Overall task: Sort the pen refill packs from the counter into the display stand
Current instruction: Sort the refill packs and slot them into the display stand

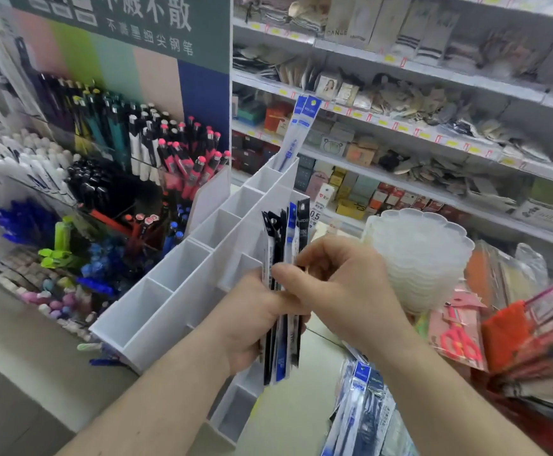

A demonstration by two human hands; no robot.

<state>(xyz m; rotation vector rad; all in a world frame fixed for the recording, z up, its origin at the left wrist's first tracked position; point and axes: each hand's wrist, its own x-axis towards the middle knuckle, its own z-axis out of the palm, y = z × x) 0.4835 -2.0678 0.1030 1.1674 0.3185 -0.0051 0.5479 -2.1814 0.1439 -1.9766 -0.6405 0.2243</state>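
My left hand (249,320) grips a bundle of black and blue pen refill packs (285,238) upright in front of the white display stand (183,268). My right hand (337,284) pinches the packs at the bundle's middle with thumb and fingers. One blue refill pack (296,133) stands in the stand's far top compartment. The stand's other compartments that I can see hold nothing. More refill packs (360,409) lie in a loose pile on the counter at the lower right.
A rack of pens and markers (110,179) stands left of the display stand. A stack of clear scalloped plastic trays (423,255) sits right of my hands, with red packaged goods (532,327) beyond. Store shelves (433,133) fill the background.
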